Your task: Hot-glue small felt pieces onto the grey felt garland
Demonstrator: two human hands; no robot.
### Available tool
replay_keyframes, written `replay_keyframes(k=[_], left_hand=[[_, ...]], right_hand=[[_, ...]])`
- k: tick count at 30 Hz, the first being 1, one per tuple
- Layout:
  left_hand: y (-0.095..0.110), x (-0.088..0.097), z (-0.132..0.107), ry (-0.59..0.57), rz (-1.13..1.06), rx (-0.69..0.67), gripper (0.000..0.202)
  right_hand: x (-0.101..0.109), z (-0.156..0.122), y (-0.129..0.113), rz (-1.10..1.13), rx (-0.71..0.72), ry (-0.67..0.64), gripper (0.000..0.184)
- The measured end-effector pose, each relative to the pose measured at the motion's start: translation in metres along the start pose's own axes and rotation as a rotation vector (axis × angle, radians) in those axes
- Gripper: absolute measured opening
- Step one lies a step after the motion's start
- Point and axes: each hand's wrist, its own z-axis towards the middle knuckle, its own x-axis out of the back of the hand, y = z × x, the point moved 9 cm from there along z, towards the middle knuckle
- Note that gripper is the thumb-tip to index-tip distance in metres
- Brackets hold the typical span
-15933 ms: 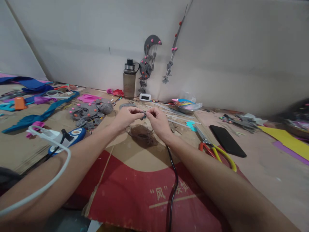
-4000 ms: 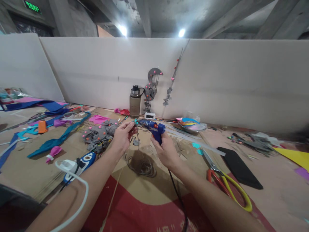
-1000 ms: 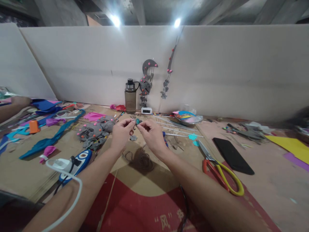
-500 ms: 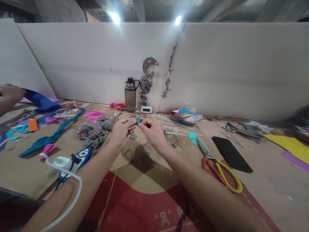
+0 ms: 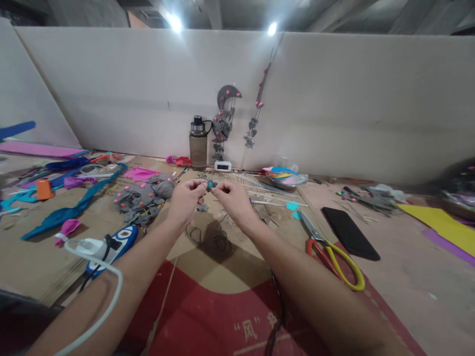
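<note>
My left hand [image 5: 186, 196] and my right hand [image 5: 230, 197] meet above the cardboard sheet [image 5: 208, 257], fingers pinched together. Between the fingertips sits a small teal piece [image 5: 211, 185] on a dark grey felt bit. A thin thread hangs down from it toward a dark coil of thread [image 5: 217, 242] lying on the cardboard. A small grey felt cutout [image 5: 202, 207] lies just under my hands.
A pile of grey felt shapes with pink dots [image 5: 143, 200] lies to the left, a brown water bottle [image 5: 198, 144] and a small clock [image 5: 222, 166] at the back. Scissors with yellow and red handles [image 5: 332, 247] and a black phone [image 5: 349, 226] lie right. A blue-white device [image 5: 111, 245] lies left.
Half a second ago another person's hand showed at the far left; it is out of view now. My hands have stayed pinched on the small teal piece. The glue gun held four seconds ago is gone.
</note>
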Motion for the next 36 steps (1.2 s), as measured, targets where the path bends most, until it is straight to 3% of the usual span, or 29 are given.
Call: replay_keyframes(k=[10, 21, 25, 31, 36], left_hand=[[0.002, 0.003, 0.001, 0.012, 0.172, -0.070, 0.019], [-0.001, -0.003, 0.000, -0.074, 0.241, -0.056, 0.019], [-0.003, -0.008, -0.003, -0.102, 0.117, 0.013, 0.019], [-0.012, -0.015, -0.006, -0.197, -0.048, 0.225, 0.023], [-0.017, -0.011, -0.003, -0.179, -0.136, 0.298, 0.024]], right_hand=[[0.015, -0.004, -0.010, 0.018, 0.050, 0.148, 0.017], [0.005, 0.001, 0.004, 0.173, -0.014, 0.075, 0.018], [-0.002, 0.002, 0.008, 0.282, -0.060, 0.033, 0.015], [-0.003, 0.003, 0.020, 0.437, -0.169, 0.024, 0.016], [-0.004, -0.002, 0.031, 0.518, -0.295, 0.009, 0.018]])
